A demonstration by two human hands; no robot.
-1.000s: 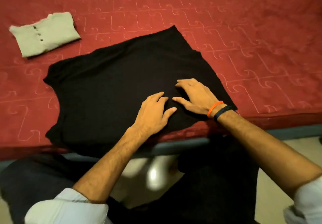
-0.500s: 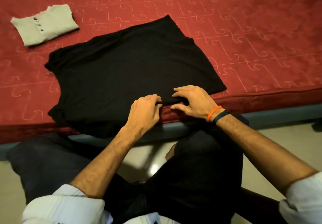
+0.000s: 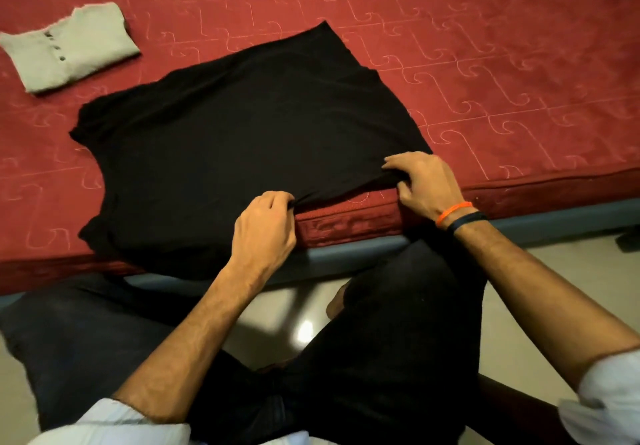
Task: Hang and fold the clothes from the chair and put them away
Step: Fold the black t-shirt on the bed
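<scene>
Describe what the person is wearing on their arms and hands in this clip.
Both forearms are bare, with pale, whitish shirt sleeves rolled or pushed up near the elbows. The right wrist carries two thin bands side by side: an orange band and a dark band. The left hand and right hand show no gloves or rings.

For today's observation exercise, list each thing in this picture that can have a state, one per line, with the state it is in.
Black shirt: spread flat on the bed, near edge gathered and lifted slightly.
Grey shirt: folded, lying apart from the black one.
Left hand: pinching the black shirt's near edge.
Right hand: gripping the same edge, further right.
Bed: covered by a red patterned sheet.
</scene>
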